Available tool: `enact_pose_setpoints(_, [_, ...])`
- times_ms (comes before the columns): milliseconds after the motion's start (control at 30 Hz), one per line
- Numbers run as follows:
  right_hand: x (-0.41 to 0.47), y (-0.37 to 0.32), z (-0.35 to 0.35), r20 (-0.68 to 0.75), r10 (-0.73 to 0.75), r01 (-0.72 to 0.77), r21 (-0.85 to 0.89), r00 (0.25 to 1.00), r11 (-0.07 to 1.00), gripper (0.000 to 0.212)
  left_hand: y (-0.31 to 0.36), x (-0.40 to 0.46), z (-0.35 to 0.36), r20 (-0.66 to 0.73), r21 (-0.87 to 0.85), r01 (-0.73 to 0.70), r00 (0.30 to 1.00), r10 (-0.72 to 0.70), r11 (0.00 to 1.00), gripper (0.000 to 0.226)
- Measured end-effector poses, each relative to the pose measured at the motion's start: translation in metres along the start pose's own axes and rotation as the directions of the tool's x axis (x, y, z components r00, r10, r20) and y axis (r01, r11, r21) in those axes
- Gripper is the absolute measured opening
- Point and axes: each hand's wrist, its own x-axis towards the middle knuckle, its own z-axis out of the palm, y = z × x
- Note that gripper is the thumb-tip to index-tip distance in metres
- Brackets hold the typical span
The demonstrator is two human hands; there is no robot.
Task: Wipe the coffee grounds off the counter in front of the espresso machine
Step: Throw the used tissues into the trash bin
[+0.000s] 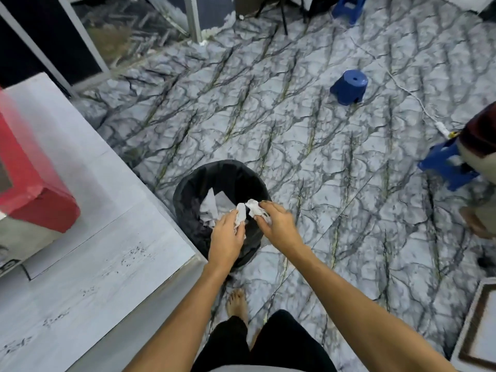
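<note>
Both my hands hang over a black-lined waste bin on the floor beside the counter. My left hand grips a crumpled white tissue. My right hand pinches a second crumpled white tissue, with dark grounds on its fingertips. White paper lies inside the bin. The pale grey counter fills the lower left, with dark coffee grounds scattered on it near its corner and further specks toward the front. The red and silver espresso machine stands at the far left.
The floor is marbled grey. A blue stool stands at the upper right, another blue stool next to a second person at the right edge. A white cable runs across the floor. My bare foot is by the counter corner.
</note>
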Motion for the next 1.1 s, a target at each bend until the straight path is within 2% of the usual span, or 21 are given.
enact_pose_setpoints(333, [0.072, 0.056, 0.04, 0.219, -0.046, 0.051, -0.016, 0.975, 0.999, 0.041, -0.028, 0.072, 0.045, -0.054, -0.016, 0.267, 0.962, -0.267, 0.964, 0.04])
enact_pose_setpoints(567, [0.112, 0.135, 0.115, 0.383, -0.102, 0.106, 0.009, 0.918, 0.994, 0.039, -0.083, 0.11, 0.111, -0.076, -0.013, 0.395, 0.916, -0.395, 0.919, 0.044])
enact_pose_setpoints(733, [0.134, 0.178, 0.172, 0.435, -0.022, 0.01, 0.031, 0.9, 0.999, 0.041, -0.126, 0.135, 0.153, -0.097, -0.015, 0.483, 0.87, -0.483, 0.875, 0.04])
enact_pose_setpoints(933, [0.158, 0.207, 0.231, 0.524, -0.007, 0.01, -0.003, 0.852, 1.0, 0.043, -0.174, 0.16, 0.189, -0.065, -0.023, 0.565, 0.823, -0.565, 0.825, 0.042])
enact_pose_setpoints(1100, [0.162, 0.219, 0.251, 0.537, 0.032, -0.035, -0.005, 0.843, 0.999, 0.041, -0.189, 0.165, 0.202, -0.048, 0.019, 0.57, 0.821, -0.568, 0.822, 0.039])
